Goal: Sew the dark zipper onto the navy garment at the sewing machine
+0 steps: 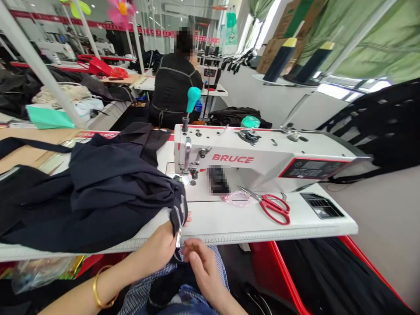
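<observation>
A dark navy garment (114,188) lies bunched over the left of the sewing table, its narrow banded end hanging toward the front edge. My left hand (162,245) is closed on that end, with some fingertips showing behind the cloth. A small shiny metal piece (178,238) shows at the cloth's lower tip; I cannot tell its kind. Just right of it, my right hand (205,267) has its fingers curled in, close to the tip. What those fingers hold, if anything, is hidden. The white sewing machine (232,155) stands behind, its needle area beside the garment.
Red-handled scissors (274,209), a pink beaded loop (239,199) and a blurred dark object (218,180) lie on the machine bed. A red bin (288,280) with dark cloth stands at lower right. Thread cones (280,59) rise behind. A person (175,83) sits farther back.
</observation>
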Motion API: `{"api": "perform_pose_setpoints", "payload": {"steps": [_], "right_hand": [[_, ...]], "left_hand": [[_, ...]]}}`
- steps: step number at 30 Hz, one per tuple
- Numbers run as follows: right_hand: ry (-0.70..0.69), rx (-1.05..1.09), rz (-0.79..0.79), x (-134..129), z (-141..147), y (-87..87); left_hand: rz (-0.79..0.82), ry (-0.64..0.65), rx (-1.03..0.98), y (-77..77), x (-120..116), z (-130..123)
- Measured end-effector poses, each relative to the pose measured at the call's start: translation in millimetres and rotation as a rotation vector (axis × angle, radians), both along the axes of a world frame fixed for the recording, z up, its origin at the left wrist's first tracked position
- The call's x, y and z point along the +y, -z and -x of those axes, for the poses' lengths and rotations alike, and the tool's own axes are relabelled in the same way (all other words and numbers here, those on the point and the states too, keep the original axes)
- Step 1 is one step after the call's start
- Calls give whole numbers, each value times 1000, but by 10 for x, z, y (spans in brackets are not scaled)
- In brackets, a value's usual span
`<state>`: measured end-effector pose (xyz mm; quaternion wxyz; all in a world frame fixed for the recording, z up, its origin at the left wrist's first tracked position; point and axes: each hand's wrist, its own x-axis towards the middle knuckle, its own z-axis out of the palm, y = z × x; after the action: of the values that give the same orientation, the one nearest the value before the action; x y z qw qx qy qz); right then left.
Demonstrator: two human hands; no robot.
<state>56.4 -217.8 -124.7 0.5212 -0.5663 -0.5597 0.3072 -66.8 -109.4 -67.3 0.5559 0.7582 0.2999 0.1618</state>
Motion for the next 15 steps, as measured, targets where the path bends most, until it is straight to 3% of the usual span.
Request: {"api": "perform_pose_setpoints", "payload": {"steps": [2,4,8,12,15], "right_hand": [[-8,129,28,98,55,-78],[17,148,44,149,81,-93],[-16,72,93,117,-28,-176],[-416,29,147,89,-235,-406],[-649,212,266,113,-308,-484]], "left_hand": [[-132,117,71,87,-56,-17],[-166,200,132,126,-72,-4],[82,374,207,-9,46,49],[236,529,116,-262,183,-4],[220,630,68,-387,201,-76]]}}
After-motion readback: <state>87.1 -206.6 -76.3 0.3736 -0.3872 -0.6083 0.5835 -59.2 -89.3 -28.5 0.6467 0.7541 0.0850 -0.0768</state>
